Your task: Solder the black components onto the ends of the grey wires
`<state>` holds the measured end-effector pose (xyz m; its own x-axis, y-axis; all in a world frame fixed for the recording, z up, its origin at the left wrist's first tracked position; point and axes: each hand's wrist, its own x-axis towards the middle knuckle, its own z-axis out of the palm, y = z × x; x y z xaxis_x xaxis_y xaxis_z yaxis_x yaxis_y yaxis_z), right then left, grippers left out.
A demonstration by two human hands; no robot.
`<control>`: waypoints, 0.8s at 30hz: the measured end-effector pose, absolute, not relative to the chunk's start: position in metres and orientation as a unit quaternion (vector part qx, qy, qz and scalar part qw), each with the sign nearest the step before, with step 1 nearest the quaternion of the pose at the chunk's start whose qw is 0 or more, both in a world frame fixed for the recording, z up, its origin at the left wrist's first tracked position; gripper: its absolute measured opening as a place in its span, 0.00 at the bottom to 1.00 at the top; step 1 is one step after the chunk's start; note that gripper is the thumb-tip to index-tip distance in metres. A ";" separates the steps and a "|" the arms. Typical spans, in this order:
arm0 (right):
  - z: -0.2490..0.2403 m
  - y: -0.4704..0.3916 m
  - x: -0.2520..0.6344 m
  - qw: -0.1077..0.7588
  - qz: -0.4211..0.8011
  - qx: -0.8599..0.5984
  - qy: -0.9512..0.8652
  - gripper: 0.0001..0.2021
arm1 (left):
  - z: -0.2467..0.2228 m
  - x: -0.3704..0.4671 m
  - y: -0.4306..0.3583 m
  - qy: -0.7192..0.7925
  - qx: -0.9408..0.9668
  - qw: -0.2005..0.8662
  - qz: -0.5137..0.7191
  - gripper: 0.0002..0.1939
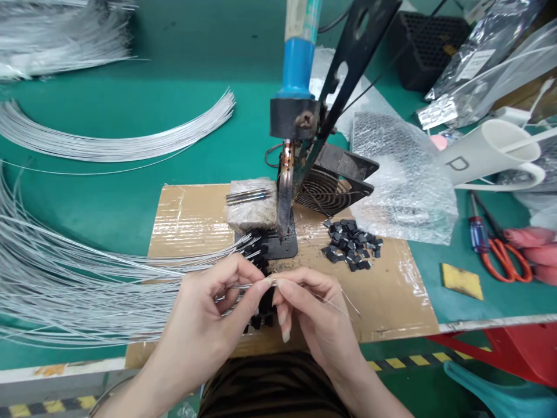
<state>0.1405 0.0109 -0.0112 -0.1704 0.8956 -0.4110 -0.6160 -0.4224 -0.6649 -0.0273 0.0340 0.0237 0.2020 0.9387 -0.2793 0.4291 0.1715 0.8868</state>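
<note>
My left hand (pixel 217 302) pinches a thin grey wire at the middle, its thumb and forefinger closed. Touching it fingertip to fingertip, my right hand (pixel 311 299) holds thin wire strands whose ends stick out to the right. Below and behind the fingers lie black connectors (pixel 256 319) on the ends of a large bundle of grey wires (pixel 108 296) that fans out to the left. Just beyond the hands, a soldering iron (pixel 287 174) hangs upright in a black stand, tip down over a dark plate (pixel 281 247).
Loose black pieces (pixel 352 244) lie on the cardboard (pixel 391 296). Behind them stand a fan (pixel 326 188) and bubble wrap (pixel 404 186). A block with metal rods (pixel 251 209) is left of the iron. Rightward are a yellow sponge (pixel 462 281), scissors (pixel 505 258) and a white mug (pixel 483 154).
</note>
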 end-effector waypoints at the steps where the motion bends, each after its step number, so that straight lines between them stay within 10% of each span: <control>1: -0.010 0.012 0.141 0.504 0.749 -0.396 -0.169 0.07 | 0.024 -0.028 0.034 0.577 0.592 0.503 0.252 0.12; 24: -0.011 0.013 0.137 0.529 0.762 -0.359 -0.105 0.04 | 0.016 -0.015 0.022 0.602 0.592 0.426 0.323 0.09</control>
<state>0.1367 0.0133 -0.0107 -0.1830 0.8813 -0.4356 -0.7306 -0.4184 -0.5396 -0.0153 0.0222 0.0155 0.0651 0.9894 -0.1301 0.4381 0.0888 0.8945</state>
